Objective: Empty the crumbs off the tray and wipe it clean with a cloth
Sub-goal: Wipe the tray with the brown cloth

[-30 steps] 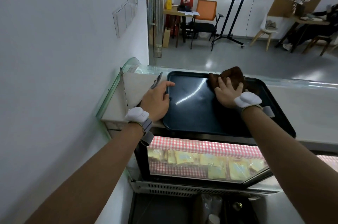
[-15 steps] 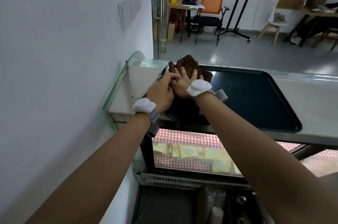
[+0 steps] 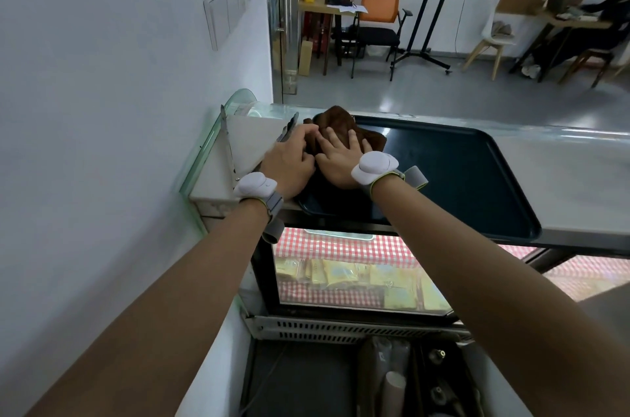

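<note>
The brown cloth [image 3: 344, 130] has swept from the middle of the dark tray [image 3: 460, 178] to its far-left corner. The right hand [image 3: 341, 157] presses it flat, fingers spread wide, beside the left hand [image 3: 289, 161], which rests open on the tray's left rim, steadying it. No crumbs show; wiping looks well along.

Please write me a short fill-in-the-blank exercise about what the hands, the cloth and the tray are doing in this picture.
1. The right hand presses flat on a ____ cloth.
2. The cloth lies at the tray's far ____ corner.
3. The left hand rests on the tray's ____ edge.

Missing words: brown; left; left
</note>
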The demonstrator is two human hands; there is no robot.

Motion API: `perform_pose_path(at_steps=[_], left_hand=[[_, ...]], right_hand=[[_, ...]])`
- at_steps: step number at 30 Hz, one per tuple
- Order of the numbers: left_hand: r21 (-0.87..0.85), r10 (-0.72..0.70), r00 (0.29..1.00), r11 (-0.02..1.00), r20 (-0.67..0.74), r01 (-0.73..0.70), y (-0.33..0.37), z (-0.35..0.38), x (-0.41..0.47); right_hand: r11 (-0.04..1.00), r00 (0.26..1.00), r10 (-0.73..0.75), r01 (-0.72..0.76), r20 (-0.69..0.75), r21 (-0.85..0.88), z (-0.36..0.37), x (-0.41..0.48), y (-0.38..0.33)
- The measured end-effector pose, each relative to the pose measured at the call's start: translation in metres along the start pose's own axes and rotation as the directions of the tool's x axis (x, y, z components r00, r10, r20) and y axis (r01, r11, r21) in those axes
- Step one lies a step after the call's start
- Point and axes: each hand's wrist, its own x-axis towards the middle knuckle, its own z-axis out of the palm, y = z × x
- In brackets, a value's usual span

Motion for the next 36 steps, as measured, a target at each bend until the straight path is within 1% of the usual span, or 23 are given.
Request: perform_pose_path(at_steps=[2, 6, 10, 16, 20, 23, 25, 27, 30, 36], left_hand=[[-0.038, -0.011, 1.0, 0.999, -0.005, 0.011, 0.0, 0.0, 0.0], [-0.03, -0.015, 1.0, 0.999, -0.025, 0.014, 0.004, 0.001, -0.001], [-0.065, -0.004, 0.999, 0.998, -0.038, 0.001, 0.005, -0.001, -0.002], [-0.022, 0.019, 0.999, 1.0, -0.044, -0.02, 0.005, 0.001, -0.001], [0.005, 0.014, 0.998, 1.0, -0.054, -0.014, 0.006, 0.002, 0.0], [0.077, 0.011, 0.999, 0.997, -0.038, -0.008, 0.007, 0.004, 0.002], [0.095, 0.02, 1.0, 0.995, -0.014, -0.018, 0.006, 0.004, 0.001], [0.052, 0.03, 0.999, 0.998, 0.015, -0.03, 0.003, 0.002, 0.0], [-0.005, 0.024, 1.0, 1.0, 0.012, -0.024, 0.001, 0.001, -0.002], [-0.068, -0.004, 1.0, 0.998, -0.025, 0.002, -0.003, 0.003, -0.003]], right_hand=[[1.0, 1.0, -0.013, 0.013, 0.015, -0.003, 0.0, -0.011, 0.002], [0.999, 0.998, -0.044, 0.045, 0.034, -0.016, -0.001, -0.034, 0.006], [0.995, 0.994, -0.095, 0.096, 0.058, -0.022, -0.001, -0.056, 0.007], [0.983, 0.98, -0.172, 0.178, 0.098, -0.056, 0.001, -0.092, 0.016], [0.974, 0.967, -0.218, 0.225, 0.132, -0.039, -0.001, -0.11, 0.024], [0.975, 0.97, -0.211, 0.217, 0.12, -0.042, 0.0, -0.112, 0.025], [0.976, 0.972, -0.206, 0.212, 0.112, -0.042, 0.001, -0.111, 0.024], [0.978, 0.974, -0.203, 0.207, 0.104, -0.032, 0.002, -0.11, 0.026], [0.982, 0.978, -0.187, 0.189, 0.094, -0.02, 0.002, -0.112, 0.034], [0.998, 0.995, -0.055, 0.058, 0.084, -0.026, -0.012, -0.12, 0.081]])
